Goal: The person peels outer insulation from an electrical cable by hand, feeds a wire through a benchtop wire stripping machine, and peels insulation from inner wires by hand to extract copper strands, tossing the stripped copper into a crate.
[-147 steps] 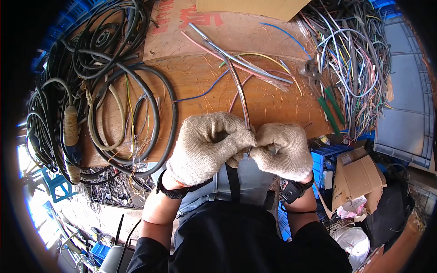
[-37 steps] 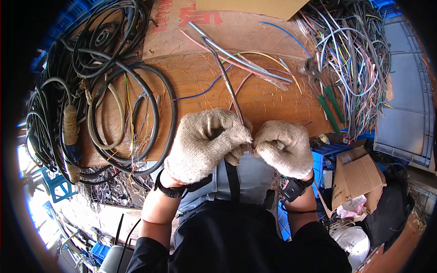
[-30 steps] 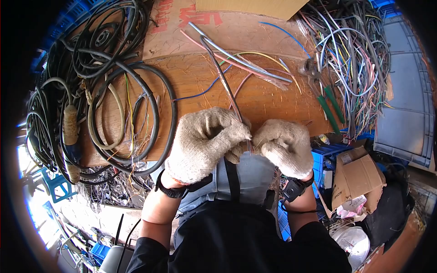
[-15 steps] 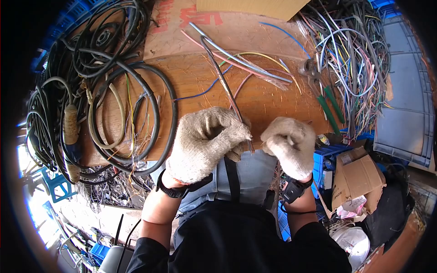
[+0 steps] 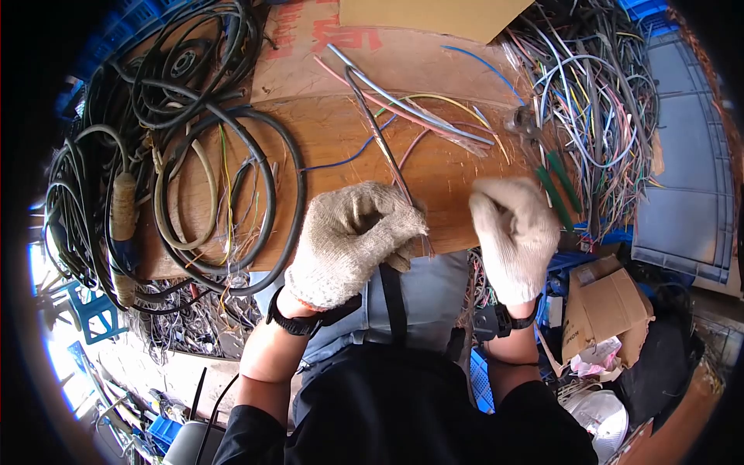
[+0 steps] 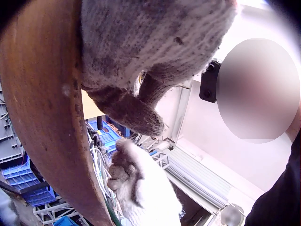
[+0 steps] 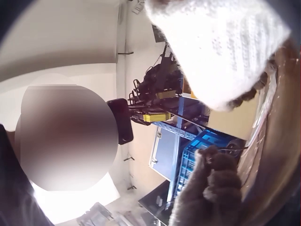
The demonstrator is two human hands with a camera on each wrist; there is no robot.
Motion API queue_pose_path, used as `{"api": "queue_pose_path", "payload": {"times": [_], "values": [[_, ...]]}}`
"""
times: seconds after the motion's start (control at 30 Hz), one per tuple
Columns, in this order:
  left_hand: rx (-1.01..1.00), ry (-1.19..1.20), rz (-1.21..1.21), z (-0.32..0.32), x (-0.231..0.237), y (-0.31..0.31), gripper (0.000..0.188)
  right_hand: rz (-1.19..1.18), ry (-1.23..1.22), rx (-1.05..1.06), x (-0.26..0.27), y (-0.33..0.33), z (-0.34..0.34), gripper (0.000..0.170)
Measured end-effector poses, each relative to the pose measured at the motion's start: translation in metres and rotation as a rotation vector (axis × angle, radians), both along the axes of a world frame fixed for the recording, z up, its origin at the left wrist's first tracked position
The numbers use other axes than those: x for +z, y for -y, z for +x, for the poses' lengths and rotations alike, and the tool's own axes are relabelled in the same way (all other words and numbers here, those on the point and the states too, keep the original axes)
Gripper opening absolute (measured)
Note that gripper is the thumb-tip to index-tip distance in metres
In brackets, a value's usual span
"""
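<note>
Both hands wear off-white knit gloves. My left hand (image 5: 349,244) pinches the near end of a dark cable (image 5: 377,138) between thumb and fingers, and a short end sticks out below the fingertips. The cable slants away across the wooden bench, its sheath looking split along part of its length. My right hand (image 5: 515,232) is apart from it, near the bench's front right, with fingers loosely bent and nothing seen in them. Close to its right lie pincers with green handles (image 5: 554,198). The left wrist view also shows the right glove (image 6: 146,188) with bent fingers.
Black cable coils (image 5: 298,186) fill the bench's left side. Several loose coloured wires (image 5: 446,124) lie beyond the hands, partly under the held cable. A large wire heap (image 5: 597,116) sits at back right. An open cardboard box (image 5: 608,306) stands below on the right.
My right hand has left the cable end and moved right, towards the pincers' handles. My left hand keeps its pinch on the cable; the view has shifted slightly.
</note>
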State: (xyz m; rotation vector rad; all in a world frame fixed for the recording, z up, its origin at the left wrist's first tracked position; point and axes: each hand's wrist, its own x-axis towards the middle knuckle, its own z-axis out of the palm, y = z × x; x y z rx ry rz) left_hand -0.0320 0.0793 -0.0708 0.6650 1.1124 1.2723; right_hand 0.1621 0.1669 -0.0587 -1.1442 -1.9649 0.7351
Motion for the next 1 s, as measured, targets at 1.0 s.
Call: {"api": "queue_pose_path", "payload": {"times": [1.0], "values": [[-0.038, -0.107, 0.085, 0.002, 0.001, -0.002, 0.016, -0.287, -0.125, 0.472, -0.014, 0.003, 0.0, 0.008]]}}
